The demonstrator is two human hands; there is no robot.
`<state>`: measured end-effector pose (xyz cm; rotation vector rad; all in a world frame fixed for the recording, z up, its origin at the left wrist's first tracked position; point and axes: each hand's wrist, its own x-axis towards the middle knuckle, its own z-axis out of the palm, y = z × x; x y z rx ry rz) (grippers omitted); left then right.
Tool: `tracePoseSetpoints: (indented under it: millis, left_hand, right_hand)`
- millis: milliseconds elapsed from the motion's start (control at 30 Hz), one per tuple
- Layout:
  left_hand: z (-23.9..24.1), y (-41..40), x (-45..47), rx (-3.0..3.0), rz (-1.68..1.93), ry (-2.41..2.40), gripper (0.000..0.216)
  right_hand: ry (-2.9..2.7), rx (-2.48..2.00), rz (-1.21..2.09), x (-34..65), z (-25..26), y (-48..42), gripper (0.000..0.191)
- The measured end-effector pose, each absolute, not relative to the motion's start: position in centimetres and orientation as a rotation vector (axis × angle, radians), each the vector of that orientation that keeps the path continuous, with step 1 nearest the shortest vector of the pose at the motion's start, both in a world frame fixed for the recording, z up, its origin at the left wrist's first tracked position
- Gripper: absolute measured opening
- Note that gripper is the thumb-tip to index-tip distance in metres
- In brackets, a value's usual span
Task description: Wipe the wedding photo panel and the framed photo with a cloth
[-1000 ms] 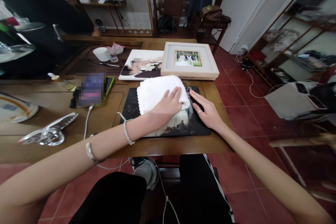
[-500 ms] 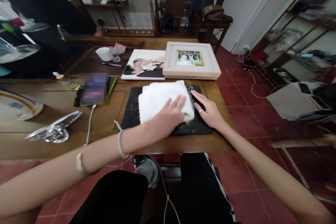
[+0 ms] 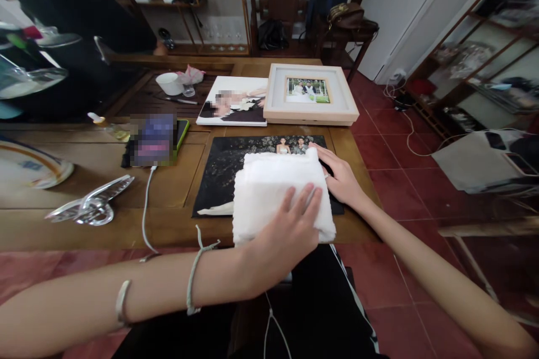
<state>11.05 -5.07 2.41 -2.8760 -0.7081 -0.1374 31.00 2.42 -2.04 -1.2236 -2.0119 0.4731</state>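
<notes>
1. Looking down, the head view showed the left hand laid on a folded white towel, fingers spread and unclenched, apparently pressing it flat; its thumb was out of sight.
2. The towel lay across a dark wedding photo panel and reached the near edge of the tabletop.
3. Unclenched too, the right hand rested at the panel's right edge, probably steadying it; whether its fingertips touched the towel's corner, I could not tell.
4. Beyond sat a pale wooden picture frame and a white-edged photo print, perhaps set back for room.
5. The towel hid the couple's lower bodies; pixelation masked the phone.
</notes>
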Motion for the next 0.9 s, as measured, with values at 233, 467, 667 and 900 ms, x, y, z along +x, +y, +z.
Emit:
tracePoseSetpoints:
  millis: [233,467,667,900]
  left_hand:
    - [3.5,3.3,9.8,-3.021,0.042,-0.853,0.035]
    - [3.1,6.2,10.1,-2.945,0.034,-0.929,0.036]
    - [2.8,-3.9,10.9,-2.848,-0.001,-0.871,0.024]
    - [3.5,-7.8,9.6,-3.012,-0.101,-0.607,0.017]
  right_hand:
    - [-2.007,-1.262,0.457,31.0,-2.2,2.6,0.048]
    - [-2.009,-1.266,0.458,30.9,-2.2,2.6,0.044]
    - [-1.999,-1.243,0.467,30.9,-2.1,2.6,0.042]
    - [-2.002,-1.216,0.471,31.0,-2.1,2.5,0.042]
